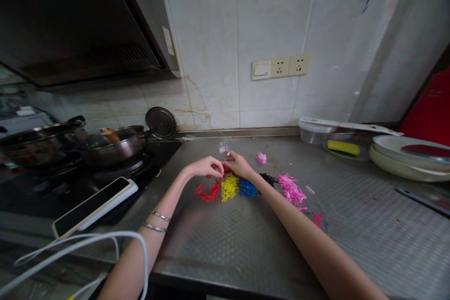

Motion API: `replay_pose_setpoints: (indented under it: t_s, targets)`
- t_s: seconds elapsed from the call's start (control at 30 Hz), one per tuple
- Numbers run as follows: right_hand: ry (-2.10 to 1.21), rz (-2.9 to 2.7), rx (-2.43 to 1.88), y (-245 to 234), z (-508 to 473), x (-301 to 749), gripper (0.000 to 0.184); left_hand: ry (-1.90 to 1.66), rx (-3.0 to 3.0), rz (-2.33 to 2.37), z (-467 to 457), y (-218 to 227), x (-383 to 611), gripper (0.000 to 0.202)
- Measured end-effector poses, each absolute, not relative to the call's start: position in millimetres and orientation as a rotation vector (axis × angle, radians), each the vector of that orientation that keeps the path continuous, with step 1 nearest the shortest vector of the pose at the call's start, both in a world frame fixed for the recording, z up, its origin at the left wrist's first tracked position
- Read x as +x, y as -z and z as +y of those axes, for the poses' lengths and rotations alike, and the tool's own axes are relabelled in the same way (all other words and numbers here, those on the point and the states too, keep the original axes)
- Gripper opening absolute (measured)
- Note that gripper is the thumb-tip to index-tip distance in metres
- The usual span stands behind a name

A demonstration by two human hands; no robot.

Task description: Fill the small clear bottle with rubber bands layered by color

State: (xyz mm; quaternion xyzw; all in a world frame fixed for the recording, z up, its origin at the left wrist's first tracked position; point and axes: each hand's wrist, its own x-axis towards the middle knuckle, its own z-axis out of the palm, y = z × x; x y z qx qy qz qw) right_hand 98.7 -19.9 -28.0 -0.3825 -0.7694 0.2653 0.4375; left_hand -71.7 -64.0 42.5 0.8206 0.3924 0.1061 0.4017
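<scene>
My left hand [207, 167] is closed in a pinch, with a bit of red at its fingertips that looks like small rubber bands. Beside it, my right hand [241, 166] grips a small clear jar [223, 148] with some red inside; the fingers partly hide it. Just below the hands lie loose piles of small bands: red rubber bands [208, 192], yellow rubber bands [229, 187] and blue rubber bands [248, 188]. Black rubber bands [267, 179] show partly behind my right forearm, with pink rubber bands [291, 189] to the right. A pink lid-like piece [261, 157] sits farther back.
A stove with a pan [116, 145] and a pot [38, 143] stands at left, near a white-edged phone-like device [93, 208] and a white cable [105, 234]. At right are stacked plates [383, 161], a yellow sponge [343, 147], a plastic tub [312, 135] and a knife [423, 200].
</scene>
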Motion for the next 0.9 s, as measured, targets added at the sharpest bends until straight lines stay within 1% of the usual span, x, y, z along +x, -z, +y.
replay_pose_setpoints:
  t_s: [0.23,0.57,0.63,0.77,0.9]
  targets:
    - [-0.595,-1.912,-1.034,20.4,-25.0,91.0,0.032,-0.539,1.992,1.196,-64.5,-55.2,-92.4,0.028]
    - [-0.655,-1.933,-1.027,23.6,-22.5,89.5,0.035,-0.728,1.912,1.371,-48.4,-43.3,-116.5,0.025]
    - [-0.657,-1.953,-1.010,22.6,-24.2,87.7,0.034,-0.904,1.902,1.402,-46.9,-46.3,-117.0,0.027]
    - [-0.657,-1.985,-0.992,20.9,-29.3,82.5,0.034,-1.369,1.843,1.457,-45.9,-55.8,-112.5,0.030]
    - [-0.643,-2.005,-0.962,20.2,-34.3,77.5,0.034,-1.565,1.836,1.469,-46.6,-57.8,-101.8,0.028]
